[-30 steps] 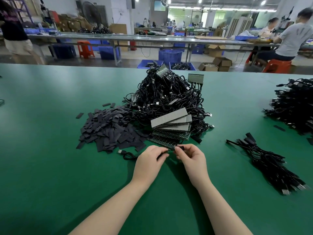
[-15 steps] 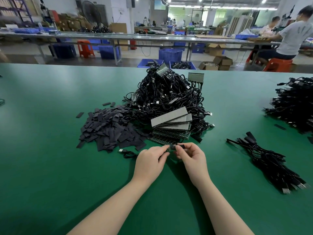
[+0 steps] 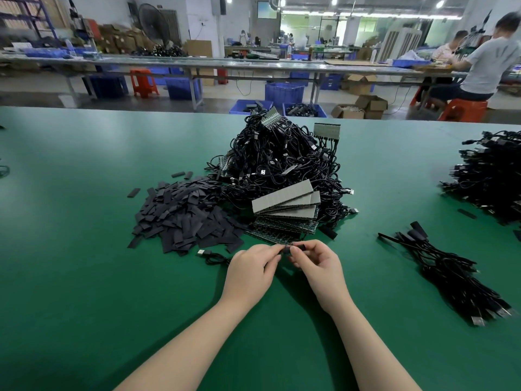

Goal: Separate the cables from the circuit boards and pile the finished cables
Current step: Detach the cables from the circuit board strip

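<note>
Both hands meet near the middle of the bench (image 3: 84,277), just short of its centre pile. The left hand (image 3: 251,270) and the right hand (image 3: 318,266) each pinch one small black cable end (image 3: 287,249) between curled fingertips; each grip is clenched on that part. The black cable (image 3: 214,259) trails left from under the left hand and lies on the bench surface, its metal plug pointing left.

Directly beyond the hands lies a fanned stack of circuit boards (image 3: 284,201), resting against a tall tangle of black cables (image 3: 282,159). Left of the stack is a heap of flat dark sleeves (image 3: 183,218). Toward the right edge, a straight bundle of finished cables (image 3: 451,272) lies apart from the centre pile. A further cable heap (image 3: 490,176) sits at the right edge.
</note>
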`<state>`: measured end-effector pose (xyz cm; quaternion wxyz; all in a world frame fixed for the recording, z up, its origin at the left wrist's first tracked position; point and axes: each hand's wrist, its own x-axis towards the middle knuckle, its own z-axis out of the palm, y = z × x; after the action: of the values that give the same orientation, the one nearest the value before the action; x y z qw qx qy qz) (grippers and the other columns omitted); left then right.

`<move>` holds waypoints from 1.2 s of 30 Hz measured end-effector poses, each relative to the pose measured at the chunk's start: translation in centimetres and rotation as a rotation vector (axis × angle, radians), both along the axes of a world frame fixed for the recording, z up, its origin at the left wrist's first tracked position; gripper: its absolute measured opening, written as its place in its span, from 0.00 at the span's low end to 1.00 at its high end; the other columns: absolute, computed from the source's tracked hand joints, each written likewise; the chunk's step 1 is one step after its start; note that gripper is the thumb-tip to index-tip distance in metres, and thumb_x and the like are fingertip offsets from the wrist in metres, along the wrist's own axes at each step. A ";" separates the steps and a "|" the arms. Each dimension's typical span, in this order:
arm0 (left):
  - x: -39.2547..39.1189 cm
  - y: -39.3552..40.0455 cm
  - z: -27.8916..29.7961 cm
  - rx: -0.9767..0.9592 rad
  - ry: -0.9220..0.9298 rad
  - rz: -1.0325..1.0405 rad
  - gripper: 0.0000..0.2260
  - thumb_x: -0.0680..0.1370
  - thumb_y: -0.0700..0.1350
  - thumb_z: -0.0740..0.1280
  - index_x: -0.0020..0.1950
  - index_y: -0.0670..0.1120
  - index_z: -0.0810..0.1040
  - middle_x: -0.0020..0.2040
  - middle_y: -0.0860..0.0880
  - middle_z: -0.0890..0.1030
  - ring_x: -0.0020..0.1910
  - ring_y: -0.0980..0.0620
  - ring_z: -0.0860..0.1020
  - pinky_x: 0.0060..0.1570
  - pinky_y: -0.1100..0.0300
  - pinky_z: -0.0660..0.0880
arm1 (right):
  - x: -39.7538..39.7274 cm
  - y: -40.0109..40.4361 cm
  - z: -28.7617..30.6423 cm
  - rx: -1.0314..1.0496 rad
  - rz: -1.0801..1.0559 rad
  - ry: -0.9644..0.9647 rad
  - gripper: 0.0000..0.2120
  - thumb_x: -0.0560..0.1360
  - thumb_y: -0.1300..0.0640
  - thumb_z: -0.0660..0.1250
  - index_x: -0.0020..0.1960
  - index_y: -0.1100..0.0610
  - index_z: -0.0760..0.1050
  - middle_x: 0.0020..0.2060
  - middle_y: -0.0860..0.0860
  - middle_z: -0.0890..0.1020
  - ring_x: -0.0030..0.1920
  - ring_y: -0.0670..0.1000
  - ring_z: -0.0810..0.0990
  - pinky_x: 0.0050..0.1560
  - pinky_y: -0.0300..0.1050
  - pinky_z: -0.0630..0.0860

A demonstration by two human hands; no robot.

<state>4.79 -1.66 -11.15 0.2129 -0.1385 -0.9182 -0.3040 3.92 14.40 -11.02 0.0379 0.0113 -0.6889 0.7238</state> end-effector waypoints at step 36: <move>0.4 0.2 0.4 0.049 0.104 0.060 0.10 0.75 0.49 0.73 0.54 0.49 0.85 0.44 0.52 0.86 0.41 0.53 0.82 0.43 0.55 0.77 | 0.0 0.1 -0.2 0.011 0.048 0.003 0.02 0.77 0.60 0.71 0.49 0.56 0.83 0.39 0.50 0.87 0.38 0.43 0.83 0.43 0.36 0.79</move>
<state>5.24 -1.49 -10.71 0.2727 -0.1213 -0.9019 -0.3122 3.96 14.54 -11.24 0.0217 0.0290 -0.6924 0.7206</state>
